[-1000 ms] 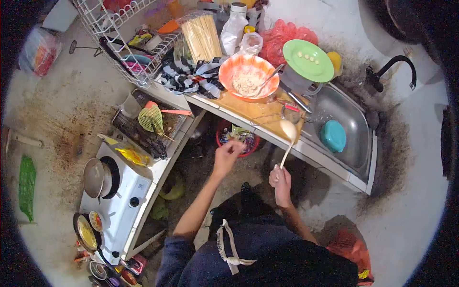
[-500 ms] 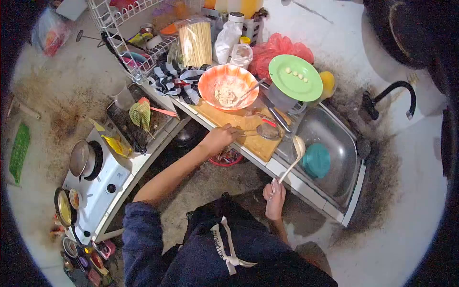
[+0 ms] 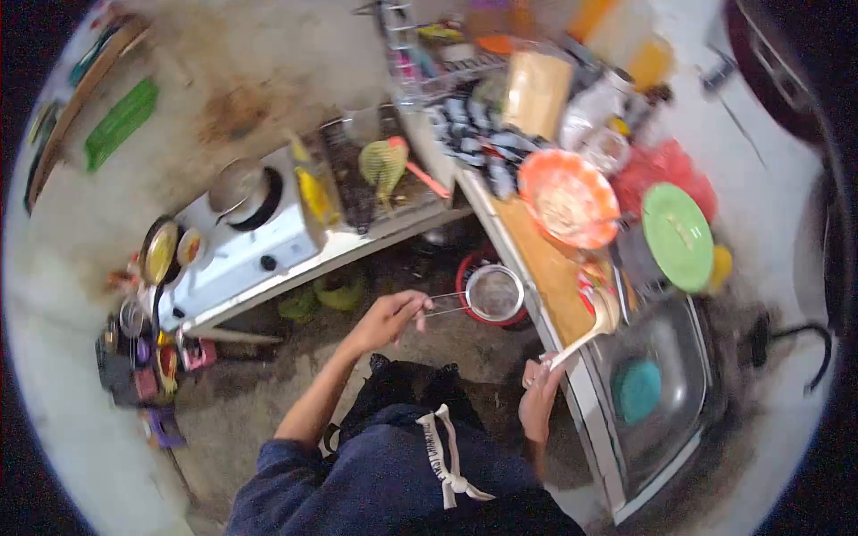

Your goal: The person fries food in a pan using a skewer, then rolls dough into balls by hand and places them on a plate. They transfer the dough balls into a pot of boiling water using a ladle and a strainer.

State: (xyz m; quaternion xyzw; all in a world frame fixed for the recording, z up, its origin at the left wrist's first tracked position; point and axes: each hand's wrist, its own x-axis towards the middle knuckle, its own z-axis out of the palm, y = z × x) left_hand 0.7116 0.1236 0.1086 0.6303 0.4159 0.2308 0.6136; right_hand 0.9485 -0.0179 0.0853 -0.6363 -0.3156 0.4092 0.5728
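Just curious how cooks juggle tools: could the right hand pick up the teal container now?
Probably not yet: the right hand holds a ladle, though nothing seems to cover the teal container in the sink.

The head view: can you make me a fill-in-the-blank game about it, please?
The left hand holds the strainer by its ____.
The ladle is in the other hand, the ____ one.
The colour of the plate is ____.

Missing words: handle; right; green.
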